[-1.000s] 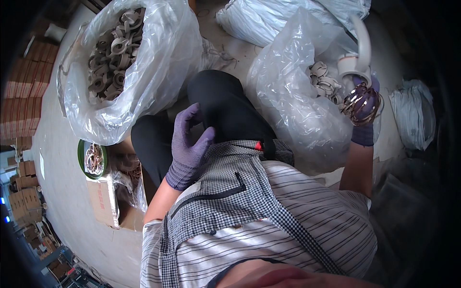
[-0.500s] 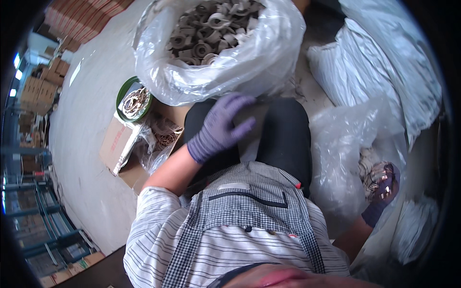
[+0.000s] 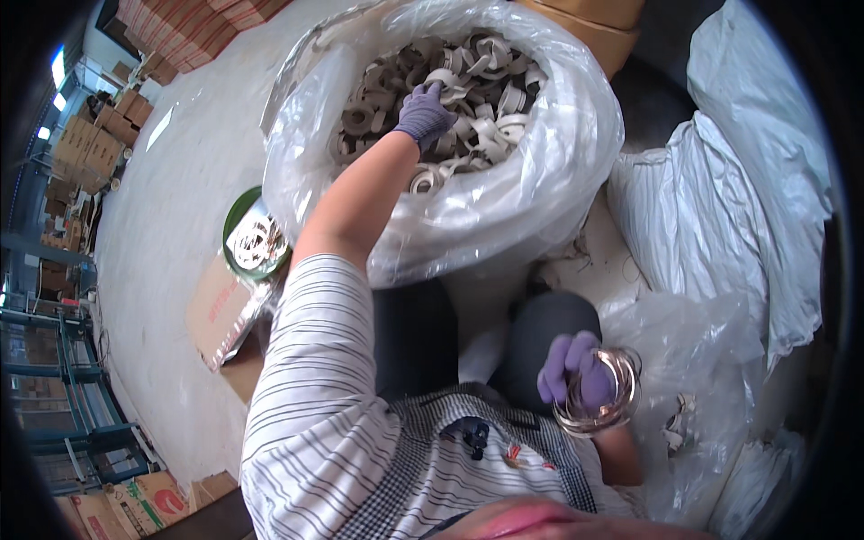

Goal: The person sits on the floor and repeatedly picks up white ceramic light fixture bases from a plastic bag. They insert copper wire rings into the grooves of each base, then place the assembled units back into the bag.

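My left hand (image 3: 423,115), in a purple glove, reaches into a large clear plastic bag (image 3: 504,216) and rests on the heap of white ring-shaped parts (image 3: 468,81) inside; whether its fingers have closed on one I cannot tell. My right hand (image 3: 576,373), also gloved in purple, is held near my right knee and grips a bundle of thin metal wire rings (image 3: 605,396). My dark trousers and striped shirt fill the lower middle of the view.
A green-rimmed round container (image 3: 252,243) with wire rings stands on the floor at left, next to flattened cardboard (image 3: 220,310). More clear and white plastic bags (image 3: 720,225) lie at right. Stacked cartons and blue shelving line the far left.
My left hand rose from my lap and reached forward into the bag of white rings. My right hand brought the wire rings in from the right-hand bag toward my knee. The view swung left.
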### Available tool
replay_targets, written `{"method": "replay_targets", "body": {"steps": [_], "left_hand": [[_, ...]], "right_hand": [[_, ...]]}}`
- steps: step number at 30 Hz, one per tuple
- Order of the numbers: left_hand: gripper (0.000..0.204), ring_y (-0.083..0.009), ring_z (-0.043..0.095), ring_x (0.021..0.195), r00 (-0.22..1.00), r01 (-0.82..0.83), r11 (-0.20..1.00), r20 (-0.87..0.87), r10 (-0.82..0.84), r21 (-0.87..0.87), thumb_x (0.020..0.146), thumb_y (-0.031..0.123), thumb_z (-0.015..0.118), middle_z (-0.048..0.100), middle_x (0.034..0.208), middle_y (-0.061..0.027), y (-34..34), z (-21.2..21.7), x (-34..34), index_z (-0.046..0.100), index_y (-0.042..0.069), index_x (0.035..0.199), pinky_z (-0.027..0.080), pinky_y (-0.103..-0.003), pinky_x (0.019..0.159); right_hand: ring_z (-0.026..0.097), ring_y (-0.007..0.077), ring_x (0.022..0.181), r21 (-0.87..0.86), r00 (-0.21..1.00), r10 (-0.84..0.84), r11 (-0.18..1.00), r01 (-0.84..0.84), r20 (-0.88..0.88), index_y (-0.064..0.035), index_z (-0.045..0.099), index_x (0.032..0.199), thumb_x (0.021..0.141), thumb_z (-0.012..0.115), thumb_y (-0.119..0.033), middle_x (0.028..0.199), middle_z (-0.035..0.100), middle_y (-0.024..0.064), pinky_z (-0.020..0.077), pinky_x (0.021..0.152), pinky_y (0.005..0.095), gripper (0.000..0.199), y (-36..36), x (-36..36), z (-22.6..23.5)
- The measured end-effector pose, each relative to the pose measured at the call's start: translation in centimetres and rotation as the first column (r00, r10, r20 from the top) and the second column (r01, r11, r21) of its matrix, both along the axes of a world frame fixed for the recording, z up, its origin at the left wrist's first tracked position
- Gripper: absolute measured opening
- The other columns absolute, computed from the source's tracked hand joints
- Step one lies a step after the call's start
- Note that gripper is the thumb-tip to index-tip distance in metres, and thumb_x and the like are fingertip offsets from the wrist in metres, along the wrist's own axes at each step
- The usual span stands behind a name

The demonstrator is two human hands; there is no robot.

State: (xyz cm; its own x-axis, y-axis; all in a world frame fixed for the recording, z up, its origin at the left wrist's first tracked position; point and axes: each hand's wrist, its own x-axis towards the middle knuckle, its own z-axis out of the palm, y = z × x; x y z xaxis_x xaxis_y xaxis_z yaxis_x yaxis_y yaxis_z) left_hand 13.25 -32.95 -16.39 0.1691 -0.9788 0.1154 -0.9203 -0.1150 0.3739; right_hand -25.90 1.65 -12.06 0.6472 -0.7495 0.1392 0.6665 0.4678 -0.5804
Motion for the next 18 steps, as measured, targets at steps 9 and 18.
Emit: {"method": "replay_targets", "body": {"steps": [9,18], "left_hand": [[0.081,-0.036,0.046,0.142,0.947,0.084,0.996,0.314,-0.073,-0.02,0.088,0.033,0.071,0.046,0.155,-0.0131,-9.7,-4.2,-2.2,0.037,0.014,0.159,0.047,-0.05,0.109],[0.056,-0.0345,0.072,0.102,0.928,0.047,0.994,0.365,-0.079,0.095,0.078,0.051,0.081,0.067,0.119,-0.0186,-4.8,-6.0,0.5,0.07,0.015,0.12,0.059,-0.046,0.091]], "right_hand": [[0.06,0.018,0.057,0.099,0.988,0.095,0.989,-0.108,0.124,-0.0037,0.064,0.112,0.11,0.054,-0.027,0.105,0.065,0.019,0.0537,0.062,0.0405,0.026,-2.1,-2.5,-0.5],[0.055,0.0164,0.052,0.093,0.993,0.086,0.991,-0.093,0.078,-0.0063,0.063,0.107,0.109,0.055,-0.032,0.1,0.065,0.0175,0.0529,0.058,0.0397,0.027,-1.8,-3.1,-1.1]]}}
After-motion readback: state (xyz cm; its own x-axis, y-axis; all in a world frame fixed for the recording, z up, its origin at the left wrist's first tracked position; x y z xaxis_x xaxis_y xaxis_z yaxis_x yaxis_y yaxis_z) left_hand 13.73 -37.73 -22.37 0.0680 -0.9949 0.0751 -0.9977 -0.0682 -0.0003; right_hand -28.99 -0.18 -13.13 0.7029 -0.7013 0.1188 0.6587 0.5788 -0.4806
